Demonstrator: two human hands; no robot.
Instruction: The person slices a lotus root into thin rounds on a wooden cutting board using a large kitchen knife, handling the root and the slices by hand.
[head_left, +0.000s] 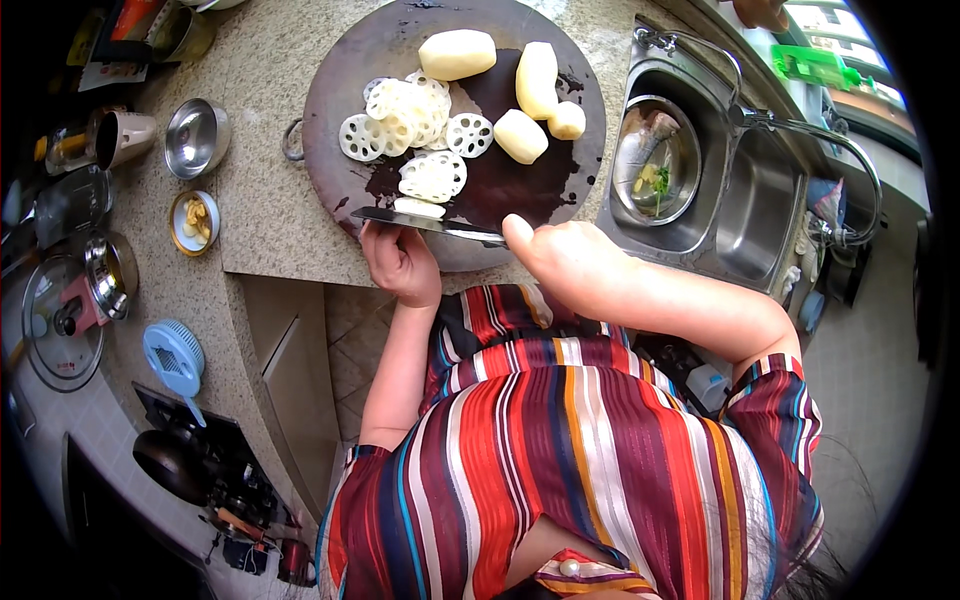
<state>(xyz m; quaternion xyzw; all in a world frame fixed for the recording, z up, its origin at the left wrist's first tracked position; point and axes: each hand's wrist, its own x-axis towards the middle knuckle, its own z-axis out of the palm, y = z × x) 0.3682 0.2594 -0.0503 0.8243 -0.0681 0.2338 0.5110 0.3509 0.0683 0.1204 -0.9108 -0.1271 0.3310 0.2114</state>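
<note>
I see the left hand (402, 264) curled, fingertips lost behind the knife (425, 221); whether they pinch anything, I can't tell. The right hand (565, 255) is clenched round the handle, hiding it. Just beyond the left fingers: pale, hole-riddled lotus root slices (400, 118) on a dark round board (335, 95). Right of all fingers, a steel sink (765, 220).

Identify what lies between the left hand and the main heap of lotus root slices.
In the head view, going from the left hand: knife blade, one pale piece, then a smaller group of slices.
</note>
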